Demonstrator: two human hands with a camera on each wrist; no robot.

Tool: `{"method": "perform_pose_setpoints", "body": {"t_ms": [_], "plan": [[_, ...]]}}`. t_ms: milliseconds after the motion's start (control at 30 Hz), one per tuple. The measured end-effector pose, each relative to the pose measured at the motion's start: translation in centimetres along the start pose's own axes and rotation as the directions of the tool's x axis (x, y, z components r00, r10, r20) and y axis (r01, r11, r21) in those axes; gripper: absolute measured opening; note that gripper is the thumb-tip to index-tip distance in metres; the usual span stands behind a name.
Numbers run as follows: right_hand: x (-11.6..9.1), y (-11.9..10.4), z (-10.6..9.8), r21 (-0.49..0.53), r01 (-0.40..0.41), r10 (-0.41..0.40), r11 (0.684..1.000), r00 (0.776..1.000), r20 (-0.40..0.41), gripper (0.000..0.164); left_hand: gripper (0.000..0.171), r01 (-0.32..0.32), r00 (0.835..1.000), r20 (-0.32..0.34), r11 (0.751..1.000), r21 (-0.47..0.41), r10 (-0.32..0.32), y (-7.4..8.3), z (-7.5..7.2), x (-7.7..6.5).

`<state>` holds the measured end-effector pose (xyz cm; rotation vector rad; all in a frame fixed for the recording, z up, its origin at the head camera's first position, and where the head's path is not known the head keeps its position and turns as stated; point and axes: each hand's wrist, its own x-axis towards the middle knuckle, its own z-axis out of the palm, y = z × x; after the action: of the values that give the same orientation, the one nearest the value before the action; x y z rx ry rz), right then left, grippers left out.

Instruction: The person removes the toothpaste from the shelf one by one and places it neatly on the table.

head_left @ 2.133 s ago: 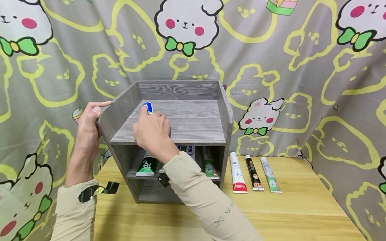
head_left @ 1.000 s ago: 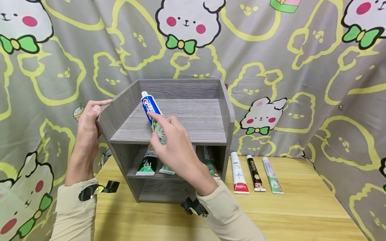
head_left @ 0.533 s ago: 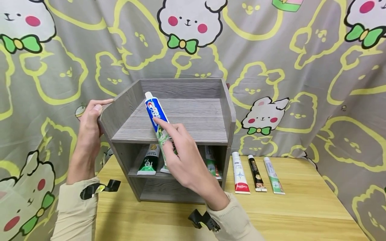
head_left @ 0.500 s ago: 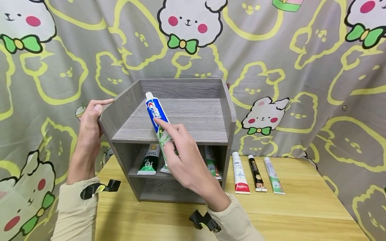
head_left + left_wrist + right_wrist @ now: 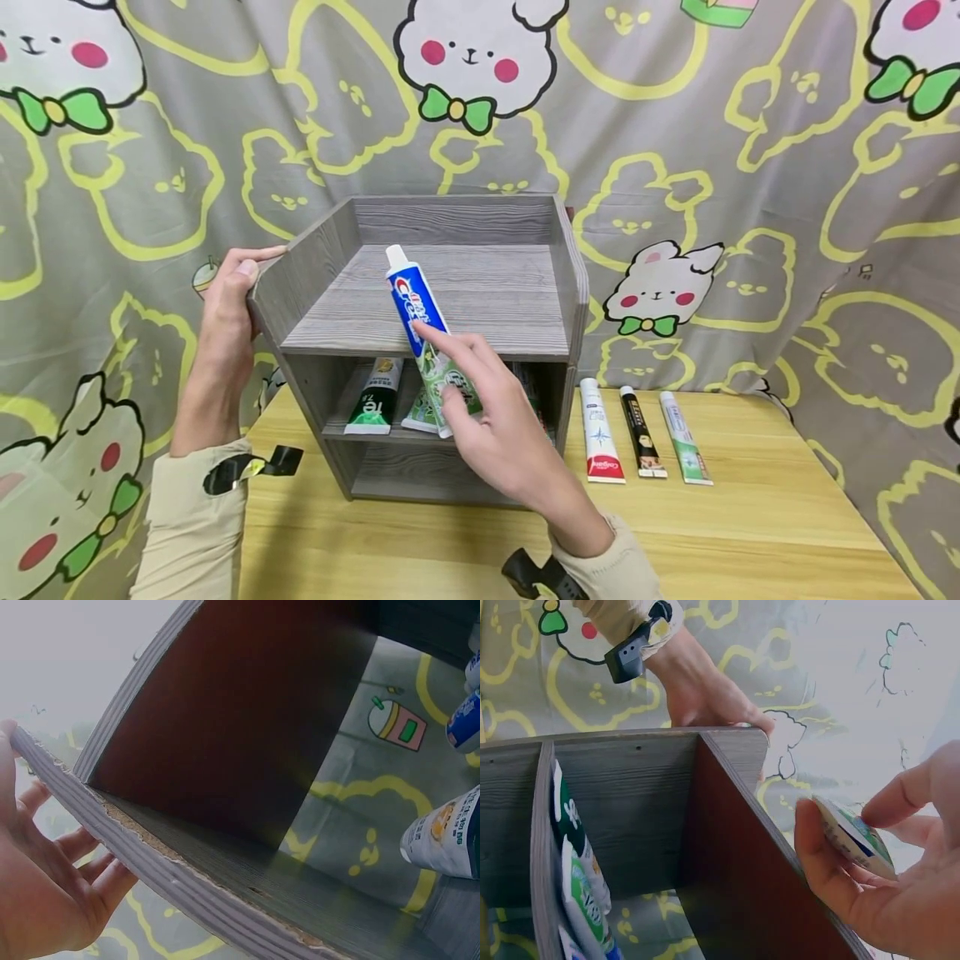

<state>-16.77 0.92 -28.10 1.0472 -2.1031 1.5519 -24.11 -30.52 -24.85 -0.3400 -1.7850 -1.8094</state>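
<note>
My right hand [image 5: 502, 425] pinches a blue, white and green Crest toothpaste tube [image 5: 414, 304] between thumb and fingers. The tube tilts cap-up in front of the top board of a grey wooden shelf unit [image 5: 487, 275]. In the right wrist view the tube [image 5: 855, 836] shows nearly edge-on, thumb on one face and fingers on the other. My left hand [image 5: 219, 346] grips the front edge of the unit's left side panel; the left wrist view shows that hand [image 5: 52, 877] at the panel [image 5: 172, 881]. Below the top board lie a dark green toothpaste tube [image 5: 375, 404] and a light green one [image 5: 422, 412].
Right of the unit, a white-and-red Colgate tube [image 5: 601, 437], a slim black tube [image 5: 642, 433] and a white-and-green tube [image 5: 685, 437] lie side by side on the wooden table [image 5: 757, 500]. A patterned curtain [image 5: 675, 108] hangs close behind. My right hand hides part of the middle compartment.
My right hand has brought the Crest tube from the left of the top board toward the right and the front, showing more of it. The left hand keeps its hold on the panel.
</note>
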Motion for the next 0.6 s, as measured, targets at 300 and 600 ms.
{"method": "perform_pose_setpoints", "body": {"t_ms": [300, 600], "plan": [[-2.0, 1.1, -1.5, 0.019, 0.023, -0.023, 1.000, 1.000, 0.007, 0.072, 0.036, 0.000, 1.000, -0.006, 1.000, 0.010, 0.000, -0.1, 0.1, 0.0], [-4.1, 2.0, -3.2, 0.042, -0.040, 0.038, 0.998, 0.999, 0.036, 0.064, 0.036, -0.004, 1.000, -0.011, 1.000, 0.001, 0.004, 0.0, 0.1, 0.0]]}}
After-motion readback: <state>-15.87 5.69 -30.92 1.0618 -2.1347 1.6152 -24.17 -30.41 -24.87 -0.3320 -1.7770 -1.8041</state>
